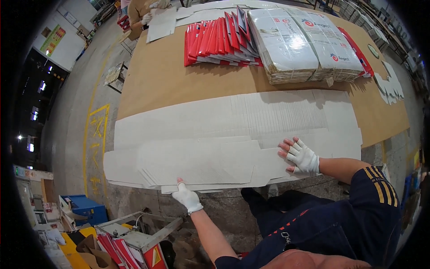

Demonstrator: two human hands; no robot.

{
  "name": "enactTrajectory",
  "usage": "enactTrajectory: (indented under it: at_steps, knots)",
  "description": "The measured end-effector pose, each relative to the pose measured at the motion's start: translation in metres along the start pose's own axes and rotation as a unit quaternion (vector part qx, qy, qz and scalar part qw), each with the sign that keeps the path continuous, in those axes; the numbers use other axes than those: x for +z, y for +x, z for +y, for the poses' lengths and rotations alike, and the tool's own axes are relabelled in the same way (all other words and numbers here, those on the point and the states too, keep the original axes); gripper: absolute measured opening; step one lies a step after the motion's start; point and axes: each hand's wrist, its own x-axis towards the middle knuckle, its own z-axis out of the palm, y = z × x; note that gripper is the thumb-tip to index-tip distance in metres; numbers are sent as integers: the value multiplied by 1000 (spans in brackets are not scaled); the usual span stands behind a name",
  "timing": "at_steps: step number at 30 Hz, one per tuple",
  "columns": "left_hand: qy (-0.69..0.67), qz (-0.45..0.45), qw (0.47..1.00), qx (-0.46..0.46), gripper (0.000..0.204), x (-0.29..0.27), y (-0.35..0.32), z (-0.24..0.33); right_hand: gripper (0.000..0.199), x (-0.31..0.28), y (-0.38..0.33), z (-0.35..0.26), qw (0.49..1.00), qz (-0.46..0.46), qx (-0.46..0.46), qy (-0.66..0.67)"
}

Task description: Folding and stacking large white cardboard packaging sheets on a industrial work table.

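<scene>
Light grey flattened cardboard sheets (197, 157) lie in overlapping layers along the near side of the table. My left hand (187, 198), in a white fingerless glove, holds the near edge of the sheets. Its thumb lies on top and the other fingers are hidden underneath. Farther right, my right hand (303, 157), gloved the same way, rests palm down on the cardboard with its fingers spread. Beyond both hands, many sheets fan out in narrow steps, their edges showing as fine lines.
Red folded cartons (215, 42) lean in a row on the brown tabletop (165, 83), beside a strapped, white-wrapped bundle (309, 45). A roll of tape (373, 51) lies at the right. At the far left stands another person (142, 15). A metal-framed machine (143, 231) stands below left.
</scene>
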Motion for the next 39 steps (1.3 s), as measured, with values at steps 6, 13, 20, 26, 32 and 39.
enactTrajectory:
  at_steps: [6,13,20,26,32,39]
  knots:
    - [202,1,909,364,28,25,-42,15,73,-3,-8,4,1000,12,0,-9]
    - [-99,-31,995,0,34,-10,7,-12,73,-2,-4,2,1000,17,-11,-5]
    - [243,-70,906,340,28,24,-48,37,73,-4,-12,7,1000,12,-8,-11]
    - [-248,-140,958,-38,34,-22,-2,7,73,-1,-12,8,1000,13,-10,-2]
    - [227,60,969,81,35,17,-25,21,73,-2,-14,9,1000,1,-1,-15]
    - [305,-87,938,139,34,-44,0,22,74,-5,-15,9,1000,-1,-2,-8]
